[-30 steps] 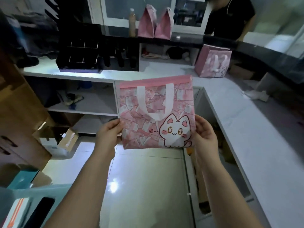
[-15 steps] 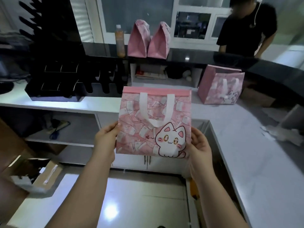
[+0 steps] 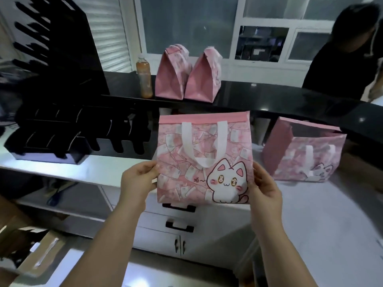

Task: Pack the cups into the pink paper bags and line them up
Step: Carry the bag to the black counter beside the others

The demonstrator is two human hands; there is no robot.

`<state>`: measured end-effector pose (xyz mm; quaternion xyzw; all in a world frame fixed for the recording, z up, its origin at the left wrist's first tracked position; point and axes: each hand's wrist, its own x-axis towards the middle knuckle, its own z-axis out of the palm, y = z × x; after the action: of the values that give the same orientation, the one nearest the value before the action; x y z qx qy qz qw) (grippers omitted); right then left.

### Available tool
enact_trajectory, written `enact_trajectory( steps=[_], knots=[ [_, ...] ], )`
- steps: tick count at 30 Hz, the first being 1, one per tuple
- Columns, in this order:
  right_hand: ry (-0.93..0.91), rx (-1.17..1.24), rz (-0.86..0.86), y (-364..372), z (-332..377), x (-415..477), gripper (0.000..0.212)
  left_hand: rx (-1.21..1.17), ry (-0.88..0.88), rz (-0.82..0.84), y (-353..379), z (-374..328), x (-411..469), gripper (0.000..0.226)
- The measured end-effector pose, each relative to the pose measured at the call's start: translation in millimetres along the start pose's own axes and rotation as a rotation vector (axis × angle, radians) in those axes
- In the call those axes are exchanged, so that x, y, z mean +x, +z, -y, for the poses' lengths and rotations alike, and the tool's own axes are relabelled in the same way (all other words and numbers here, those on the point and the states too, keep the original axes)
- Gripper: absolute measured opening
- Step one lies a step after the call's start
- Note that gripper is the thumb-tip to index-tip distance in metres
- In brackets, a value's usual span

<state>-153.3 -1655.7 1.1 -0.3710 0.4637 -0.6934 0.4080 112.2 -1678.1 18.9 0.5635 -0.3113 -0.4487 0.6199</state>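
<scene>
A flat pink bag (image 3: 192,162) with white handles and a white cat print hangs upright in front of me, above the white counter's edge. My left hand (image 3: 137,179) pinches its lower left side. On the lower right side, my right hand (image 3: 264,187) grips it. Another pink bag (image 3: 298,154) stands open on the white counter (image 3: 323,206) to the right. Two closed pink bags (image 3: 170,77) (image 3: 204,79) stand side by side on the black upper ledge (image 3: 269,96). No cups are in sight.
A bottle of orange drink (image 3: 144,76) stands left of the two closed bags. Black slotted organisers (image 3: 68,137) fill the counter's left part. A person in black (image 3: 339,59) stands behind the ledge at the right. Drawers (image 3: 179,224) lie below; a cardboard box (image 3: 39,259) sits low left.
My view has tilted up and moved closer to the counter. The flat bag stays held in both hands and now sits nearer the counter and ledge.
</scene>
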Motion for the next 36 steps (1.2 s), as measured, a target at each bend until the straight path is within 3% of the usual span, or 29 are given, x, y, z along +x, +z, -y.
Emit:
enact_trajectory(
  steps=[7,11,13,16,18,23,27,31,34,36],
  knots=[
    [-0.098,0.02,-0.098,29.9,-9.6,112.4,0.03,-0.032,0.013,0.077,94.8,-9.7,122.8,0.019],
    [-0.234,-0.127,-0.138,51.9,3.1,194.3,0.048,-0.083,0.053,0.131,171.6,-41.8,193.4,0.021],
    [-0.313,-0.342,-0.19,60.3,15.3,240.8,0.064,-0.099,0.106,0.16,210.6,-60.9,220.3,0.022],
    [-0.406,-0.994,-0.263,71.0,26.0,312.9,0.08,-0.108,0.232,0.216,268.5,-82.4,248.2,0.024],
    [-0.336,-1.123,-0.222,78.4,22.7,348.8,0.081,-0.151,0.305,0.23,306.6,-86.8,258.8,0.027],
    [-0.155,-0.864,0.203,82.7,-16.7,401.5,0.111,-0.133,0.413,0.196,379.0,-55.5,266.7,0.011],
    [0.019,-0.761,0.343,71.3,-42.7,429.1,0.127,-0.011,0.373,0.248,402.3,-7.5,274.1,0.009],
    [-0.016,-0.577,0.202,74.7,-56.9,434.2,0.105,0.062,0.445,0.448,398.4,13.2,288.4,0.015],
    [-0.126,-0.664,-0.149,83.5,-62.2,433.3,0.087,0.072,0.646,0.346,387.7,12.8,307.6,0.021],
    [-0.215,-0.602,-0.218,93.5,-62.2,428.7,0.087,0.081,0.719,0.274,384.2,5.0,322.4,0.028]
  ],
)
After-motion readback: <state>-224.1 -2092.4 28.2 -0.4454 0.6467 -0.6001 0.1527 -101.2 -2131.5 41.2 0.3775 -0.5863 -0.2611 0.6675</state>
